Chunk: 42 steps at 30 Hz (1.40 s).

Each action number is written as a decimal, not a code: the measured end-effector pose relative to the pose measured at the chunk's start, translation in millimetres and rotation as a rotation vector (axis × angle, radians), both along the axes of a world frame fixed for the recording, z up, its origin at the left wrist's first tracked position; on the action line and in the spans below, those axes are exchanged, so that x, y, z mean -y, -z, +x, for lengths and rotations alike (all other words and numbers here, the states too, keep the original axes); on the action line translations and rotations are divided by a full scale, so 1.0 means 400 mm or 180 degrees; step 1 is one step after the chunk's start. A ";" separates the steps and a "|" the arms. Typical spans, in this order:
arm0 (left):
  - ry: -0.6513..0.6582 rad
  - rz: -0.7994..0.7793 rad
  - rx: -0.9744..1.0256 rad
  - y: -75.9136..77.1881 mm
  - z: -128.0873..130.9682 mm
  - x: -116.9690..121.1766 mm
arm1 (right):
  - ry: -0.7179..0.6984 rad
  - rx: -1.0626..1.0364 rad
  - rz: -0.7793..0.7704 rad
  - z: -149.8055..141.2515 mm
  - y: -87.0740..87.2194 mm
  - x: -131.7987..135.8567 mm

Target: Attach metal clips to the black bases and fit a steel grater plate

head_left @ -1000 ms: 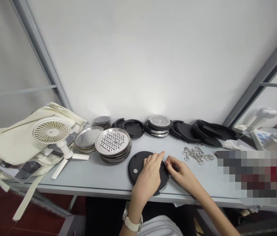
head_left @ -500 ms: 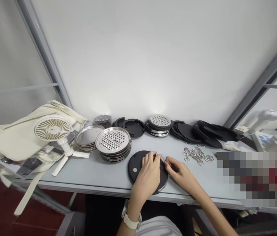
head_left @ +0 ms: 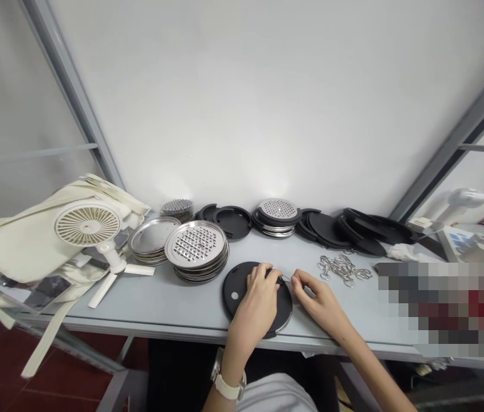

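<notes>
A black round disc (head_left: 236,284), with a pale dot on its face and a metal rim at its lower right, lies near the front edge of the table. Over it rests my left hand (head_left: 259,300), fingers curled and gripping near its upper right edge. My right hand (head_left: 314,293) is just right of the disc, with thumb and forefinger pinched on a thin metal wire or ring (head_left: 285,278) that reaches toward my left fingertips. How the wire meets the disc is hidden by my left hand.
Stacked metal grater plates (head_left: 196,246) and plain metal discs (head_left: 156,236) stand at the left, beside a white fan (head_left: 89,225). Black holders (head_left: 331,230) line the wall. A pile of metal rings (head_left: 342,269) lies right of my hands, near a blurred-out patch.
My right hand has drawn slightly away from the disc to the right, so more of the thin wire shows. My left hand stays on the disc.
</notes>
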<state>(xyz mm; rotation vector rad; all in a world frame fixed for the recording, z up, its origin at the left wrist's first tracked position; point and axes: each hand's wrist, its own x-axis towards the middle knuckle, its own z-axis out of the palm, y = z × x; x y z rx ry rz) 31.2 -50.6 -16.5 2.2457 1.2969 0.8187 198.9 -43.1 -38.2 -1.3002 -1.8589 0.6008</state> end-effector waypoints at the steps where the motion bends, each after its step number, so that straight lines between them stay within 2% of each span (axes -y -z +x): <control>1: -0.0012 0.0005 -0.0022 -0.002 0.000 0.001 | -0.0041 0.0008 -0.0026 0.000 0.001 0.000; 29: 0.0004 0.0082 -0.0130 -0.013 -0.002 0.003 | -0.0294 0.0017 -0.0266 -0.008 -0.001 0.002; 42: 0.0086 0.0127 0.0046 -0.005 0.000 -0.002 | -0.0318 0.0012 -0.0193 -0.007 0.001 0.005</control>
